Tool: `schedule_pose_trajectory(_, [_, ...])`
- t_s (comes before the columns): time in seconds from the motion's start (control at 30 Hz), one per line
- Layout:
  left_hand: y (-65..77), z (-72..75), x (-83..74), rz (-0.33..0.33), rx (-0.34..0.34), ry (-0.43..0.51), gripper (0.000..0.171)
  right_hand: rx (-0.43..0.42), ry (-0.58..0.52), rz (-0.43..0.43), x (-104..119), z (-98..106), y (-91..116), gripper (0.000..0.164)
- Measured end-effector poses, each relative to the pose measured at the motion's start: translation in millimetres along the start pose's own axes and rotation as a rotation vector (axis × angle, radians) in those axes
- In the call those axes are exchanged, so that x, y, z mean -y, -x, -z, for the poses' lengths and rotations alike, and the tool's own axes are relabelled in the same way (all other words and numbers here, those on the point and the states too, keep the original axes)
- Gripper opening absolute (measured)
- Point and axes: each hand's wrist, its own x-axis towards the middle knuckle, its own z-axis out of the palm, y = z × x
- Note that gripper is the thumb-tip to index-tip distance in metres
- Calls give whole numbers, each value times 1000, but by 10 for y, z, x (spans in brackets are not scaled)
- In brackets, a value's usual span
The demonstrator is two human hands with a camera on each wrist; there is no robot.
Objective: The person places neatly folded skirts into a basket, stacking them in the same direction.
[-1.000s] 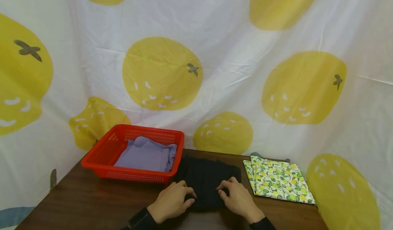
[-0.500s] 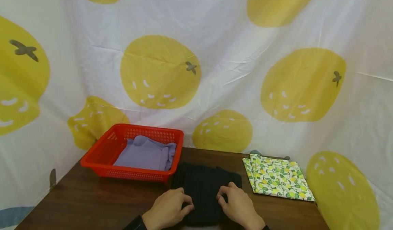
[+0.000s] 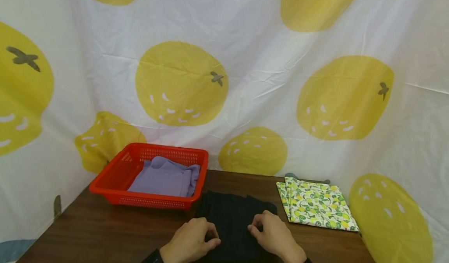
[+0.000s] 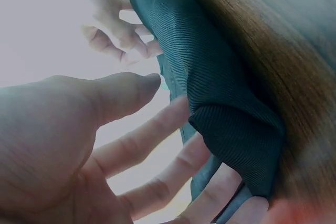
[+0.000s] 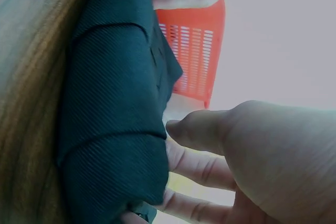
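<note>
A folded dark cloth (image 3: 231, 224) with fine ribbing lies on the table in front of the person. The left hand (image 3: 192, 237) rests at its left side; in the left wrist view its fingertips touch the cloth (image 4: 210, 77), and the thumb stands apart from the fingers. On the right side is the right hand (image 3: 275, 233), its fingers loosely bent on the cloth. In the right wrist view the thumb sits close to the rolled near edge of the cloth (image 5: 113, 93), not pinching it. Part of the fingertips is hidden behind the cloth in both wrist views.
A red plastic basket (image 3: 151, 201) holding a folded lilac cloth (image 3: 161, 179) stands at the back left. A folded lemon-print cloth (image 3: 317, 204) lies at the right. Behind the brown wooden table (image 3: 105, 228) hangs a white curtain (image 3: 256, 80) printed with lemons.
The dark cloth has slid toward the person, with both hands on it moving slightly nearer too. The basket and the lemon-print cloth stay in place.
</note>
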Motion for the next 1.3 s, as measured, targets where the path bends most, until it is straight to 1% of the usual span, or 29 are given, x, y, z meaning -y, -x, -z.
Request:
schedule_pose_trajectory(0.07, [2,10,4,15,-27,8,14,2,-34,19,-22,39,-7,14])
schedule_pose_trajectory(0.17, [10,23,1,54,-81,14,27,-14,-56,11,-46,103,-11,13])
schedule_pose_trajectory(0.27, [9,30,-1,114,-132,23,44,-51,-62,-49,-89,149,-5,19])
schedule_pose_trajectory(0.37, [0,27,21,180,-157,33,62,-85,-89,-152,-144,175,-1,38])
schedule_pose_trajectory(0.47, [-15,16,60,211,-159,49,76,-90,-116,-253,-217,180,-11,63])
schedule_pose_trajectory(0.57, [-38,3,106,212,-142,81,85,-59,-172,-307,-277,181,-32,82])
schedule_pose_trajectory(0.63, [-57,-3,130,215,-130,106,88,-32,-218,-321,-307,175,-50,89])
schedule_pose_trajectory(0.73, [-86,-13,160,212,-112,144,91,22,-333,-356,-333,166,-66,95])
schedule_pose_trajectory(0.77, [-96,-17,166,211,-103,156,92,32,-350,-362,-338,165,-69,96])
schedule_pose_trajectory(0.87, [-120,-36,176,192,-81,180,94,73,-456,-400,-333,156,-72,99])
schedule_pose_trajectory(0.9, [-130,-41,176,190,-72,189,94,80,-467,-401,-324,154,-72,100])
schedule_pose_trajectory(1.0, [-149,-60,176,180,-54,198,94,107,-544,-420,-281,140,-79,105])
schedule_pose_trajectory(1.13, [-164,-73,174,160,-42,227,93,137,-591,-400,-240,98,-87,109])
schedule_pose_trajectory(1.3, [-178,-94,164,149,-27,264,93,162,-626,-344,-242,18,-100,114])
